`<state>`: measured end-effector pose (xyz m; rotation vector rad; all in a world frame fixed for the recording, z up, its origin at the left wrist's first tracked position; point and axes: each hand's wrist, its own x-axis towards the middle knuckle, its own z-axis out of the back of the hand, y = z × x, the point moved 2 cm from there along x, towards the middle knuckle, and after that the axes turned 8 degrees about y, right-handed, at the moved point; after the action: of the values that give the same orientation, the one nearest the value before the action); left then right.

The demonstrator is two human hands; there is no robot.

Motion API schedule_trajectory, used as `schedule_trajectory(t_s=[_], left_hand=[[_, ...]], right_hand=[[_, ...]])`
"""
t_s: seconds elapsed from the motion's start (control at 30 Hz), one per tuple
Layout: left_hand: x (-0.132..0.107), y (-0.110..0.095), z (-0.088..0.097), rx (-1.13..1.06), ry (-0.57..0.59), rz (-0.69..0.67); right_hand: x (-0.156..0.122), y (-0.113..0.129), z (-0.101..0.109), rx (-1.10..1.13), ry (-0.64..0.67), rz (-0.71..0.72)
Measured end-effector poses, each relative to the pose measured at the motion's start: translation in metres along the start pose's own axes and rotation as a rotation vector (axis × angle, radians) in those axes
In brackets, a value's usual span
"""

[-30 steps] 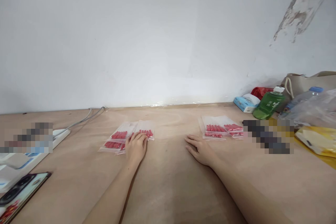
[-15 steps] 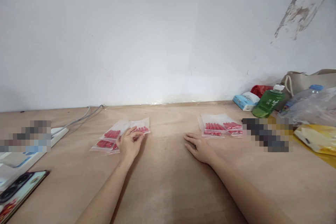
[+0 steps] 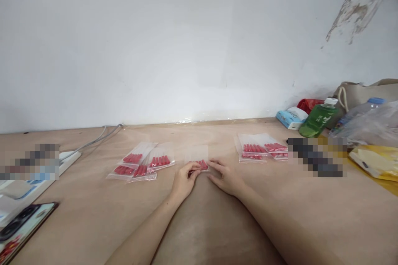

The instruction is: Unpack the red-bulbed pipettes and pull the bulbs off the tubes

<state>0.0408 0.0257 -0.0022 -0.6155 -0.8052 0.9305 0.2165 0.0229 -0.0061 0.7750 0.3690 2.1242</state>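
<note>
A small, clear plastic bag holding short red rods (image 3: 199, 152) lay on the light brown wooden surface (image 3: 199, 223), between a person's two bare hands. The left hand (image 3: 183, 180) covered that bag's near left corner, its thumb and fingers drawn together, seemingly pinching the edge. The right hand (image 3: 228, 180) had its fingers slightly spread just beside the bag's right edge; whether they touched it could not be told. Good handling probably called for a light hold on the plastic margin, without pressing on the rods, and for the right fingers to steady the opposite edge so the thin film did not skid or crease. Left of this bag, overlapping clear bags of red rods (image 3: 140, 169) lay apart from it; right of it, farther off, was a similar overlapping group of clear bags (image 3: 253, 149).
</note>
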Motion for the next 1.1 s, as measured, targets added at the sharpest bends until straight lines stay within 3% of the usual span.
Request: schedule_trajectory(t_s=[0.13, 0.3, 0.43, 0.63, 0.83, 0.97, 1.1], left_hand=[[-0.003, -0.002, 0.002, 0.104, -0.022, -0.054], [-0.005, -0.005, 0.009, 0.294, -0.042, -0.143], [-0.004, -0.006, 0.006, 0.295, 0.018, -0.134], [0.000, -0.006, 0.005, 0.259, 0.029, -0.072], [0.001, -0.005, 0.005, 0.208, 0.082, -0.067], [0.000, -0.005, 0.007, 0.260, 0.016, -0.086], [-0.005, -0.009, 0.011, 0.448, -0.056, -0.281]], right_hand=[[0.003, 0.005, -0.005, -0.051, 0.017, 0.033], [0.001, -0.005, 0.002, -0.123, -0.027, -0.060], [0.000, -0.007, 0.005, -0.114, -0.039, -0.089], [0.003, 0.006, 0.001, -0.091, 0.001, 0.006], [0.011, 0.011, -0.001, -0.097, 0.058, -0.034], [0.014, 0.008, -0.004, 0.021, 0.065, -0.087], [0.013, 0.002, -0.008, 0.240, 0.015, -0.211]])
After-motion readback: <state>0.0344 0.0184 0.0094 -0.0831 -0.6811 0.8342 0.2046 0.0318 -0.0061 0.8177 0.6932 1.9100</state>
